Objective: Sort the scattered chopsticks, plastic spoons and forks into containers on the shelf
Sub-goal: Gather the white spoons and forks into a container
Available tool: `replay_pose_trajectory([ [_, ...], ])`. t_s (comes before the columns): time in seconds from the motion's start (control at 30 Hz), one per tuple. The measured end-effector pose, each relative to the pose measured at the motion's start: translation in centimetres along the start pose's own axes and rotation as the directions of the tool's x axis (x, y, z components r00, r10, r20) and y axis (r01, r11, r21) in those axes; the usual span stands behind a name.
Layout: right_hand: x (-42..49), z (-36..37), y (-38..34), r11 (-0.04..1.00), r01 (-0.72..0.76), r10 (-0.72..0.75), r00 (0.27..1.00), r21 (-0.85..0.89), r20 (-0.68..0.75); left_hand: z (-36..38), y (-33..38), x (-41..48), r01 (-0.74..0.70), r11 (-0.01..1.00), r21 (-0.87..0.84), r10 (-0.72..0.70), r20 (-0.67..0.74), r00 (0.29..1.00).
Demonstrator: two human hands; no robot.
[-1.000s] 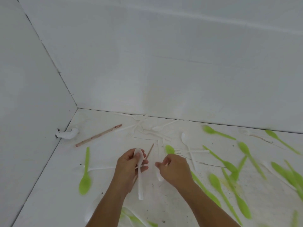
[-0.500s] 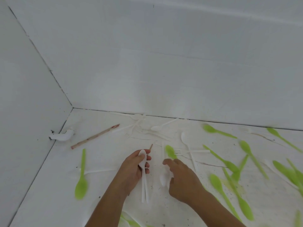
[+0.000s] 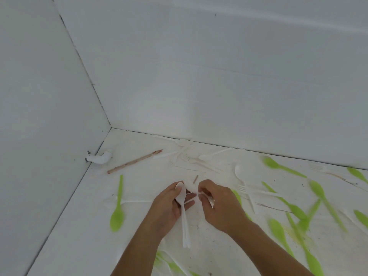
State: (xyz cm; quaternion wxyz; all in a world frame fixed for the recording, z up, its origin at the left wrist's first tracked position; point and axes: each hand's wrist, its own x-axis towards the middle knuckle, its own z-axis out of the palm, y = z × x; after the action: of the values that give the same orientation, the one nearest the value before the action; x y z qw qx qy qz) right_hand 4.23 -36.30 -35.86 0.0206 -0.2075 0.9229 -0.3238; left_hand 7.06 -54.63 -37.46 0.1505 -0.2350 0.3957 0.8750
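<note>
No container shows in this view; every utensil lies loose on the white shelf floor or sits in a hand.

Left hand: fingers curled around two white spoons, bowls up by the thumb, handles hanging down past the palm.

Right hand: just right of the left hand, fingertips pinched on a white utensil; its type cannot be told.

Brown chopstick: up and left of the left hand, lying slantwise toward the corner. A short brown tip shows just above the two hands.

Green spoon: left of the left hand, bowl nearest the camera.

White forks and spoons: tangled above the hands, near the back wall.

More green spoons: spread well to the right of the right hand, blurred.

White lump: against the left wall, near the corner.

Open floor: a bare strip between the green spoon and the left wall, and below the left forearm.
</note>
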Motion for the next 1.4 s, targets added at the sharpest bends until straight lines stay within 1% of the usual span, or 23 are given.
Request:
replay_pose_trajectory([
  [0.07,0.1,2.1,-1.3,1.000,-0.027,0.027,0.999,-0.006,-0.038,0.3,0.0,-0.5,0.013,0.993,-0.118,-0.011,0.011,1.000],
  [0.17,0.1,4.9,-2.8,0.998,-0.054,0.055,0.996,0.020,-0.072,0.1,0.1,-1.0,0.034,0.950,-0.309,-0.045,-0.028,0.999],
  [0.33,-0.2,6.3,-5.0,0.990,0.005,0.012,0.992,0.138,-0.124,-1.6,0.1,-1.1,-0.044,0.964,-0.264,-0.005,-0.181,0.983],
  [0.37,-0.3,6.3,-5.4,0.984,-0.023,0.044,0.992,0.175,-0.117,-1.8,0.2,-0.9,-0.059,0.965,-0.255,0.007,-0.200,0.980],
  [0.43,-0.7,6.2,-6.0,0.952,-0.160,0.186,0.979,0.261,-0.078,-1.9,0.6,-0.9,-0.105,0.957,-0.269,0.039,-0.239,0.970],
  [0.5,-0.8,6.1,-6.2,0.885,-0.343,0.364,0.931,0.315,-0.009,-1.8,1.0,-0.8,-0.131,0.938,-0.321,0.058,-0.229,0.972],
  [0.57,-0.5,5.9,-6.2,0.797,-0.468,0.469,0.878,0.382,0.098,-1.5,1.1,-0.8,-0.120,0.939,-0.322,0.056,-0.203,0.978],
  [0.6,-0.2,5.6,-6.1,0.776,-0.487,0.475,0.869,0.400,0.138,-1.4,1.1,-0.6,-0.109,0.944,-0.313,0.049,-0.194,0.980],
  [0.7,1.5,3.8,-4.8,0.811,-0.470,0.428,0.883,0.348,0.192,-1.7,1.3,-0.3,-0.094,0.943,-0.318,0.047,-0.155,0.987],
  [0.73,2.6,3.1,-3.7,0.815,-0.471,0.446,0.882,0.337,0.154,-1.9,1.6,-0.1,-0.097,0.946,-0.309,0.054,-0.145,0.988],
  [0.8,5.1,2.0,-0.6,0.848,-0.452,0.477,0.878,0.276,-0.027,-2.2,2.1,0.4,-0.095,0.959,-0.266,0.057,-0.147,0.987],
  [0.83,6.3,1.6,1.1,0.880,-0.431,0.458,0.881,0.199,-0.119,-2.2,2.4,0.7,-0.090,0.964,-0.252,0.056,-0.140,0.989],
  [0.87,7.6,1.2,2.6,0.911,-0.401,0.412,0.897,0.092,-0.163,-2.0,2.6,1.1,-0.084,0.964,-0.251,0.053,-0.127,0.990],
  [0.9,8.7,0.9,4.0,0.931,-0.363,0.354,0.923,-0.030,-0.151,-1.8,2.8,1.4,-0.079,0.963,-0.257,0.051,-0.114,0.992],
  [0.97,10.8,0.6,6.3,0.923,-0.261,0.262,0.964,-0.282,-0.034,-1.4,3.2,2.2,-0.070,0.958,-0.278,0.045,-0.097,0.994],
  [1.0,11.7,0.5,7.0,0.895,-0.217,0.252,0.967,-0.390,0.040,-1.3,3.3,2.7,-0.063,0.955,-0.291,0.038,-0.092,0.995],
  [1.03,12.4,0.5,7.7,0.867,-0.176,0.241,0.967,-0.466,0.083,-1.2,3.4,3.1,-0.059,0.952,-0.299,0.036,-0.082,0.996],
  [1.07,13.0,0.6,8.2,0.843,-0.140,0.211,0.974,-0.519,0.080,-1.0,3.5,3.6,-0.055,0.953,-0.298,0.035,-0.070,0.997],
  [1.13,13.8,0.8,8.5,0.822,-0.117,0.143,0.990,-0.557,0.004,-0.7,3.7,4.5,-0.052,0.958,-0.282,0.039,-0.051,0.998],
  [1.23,14.3,0.4,8.3,0.813,-0.100,0.094,0.995,-0.573,-0.039,-0.4,4.2,5.8,-0.045,0.974,-0.224,0.036,-0.046,0.998],
  [1.3,14.0,0.0,7.3,0.883,-0.080,0.026,0.992,-0.463,-0.121,-0.4,4.4,6.7,-0.048,0.983,-0.179,0.038,-0.054,0.998],
  [1.37,13.3,0.3,5.5,0.959,-0.025,-0.041,0.973,-0.281,-0.227,-0.3,4.5,7.4,-0.058,0.985,-0.165,0.050,-0.055,0.997],
  [1.4,12.7,0.7,4.5,0.980,0.010,-0.060,0.968,-0.199,-0.244,-0.2,4.4,7.7,-0.066,0.983,-0.171,0.059,-0.047,0.997],
])
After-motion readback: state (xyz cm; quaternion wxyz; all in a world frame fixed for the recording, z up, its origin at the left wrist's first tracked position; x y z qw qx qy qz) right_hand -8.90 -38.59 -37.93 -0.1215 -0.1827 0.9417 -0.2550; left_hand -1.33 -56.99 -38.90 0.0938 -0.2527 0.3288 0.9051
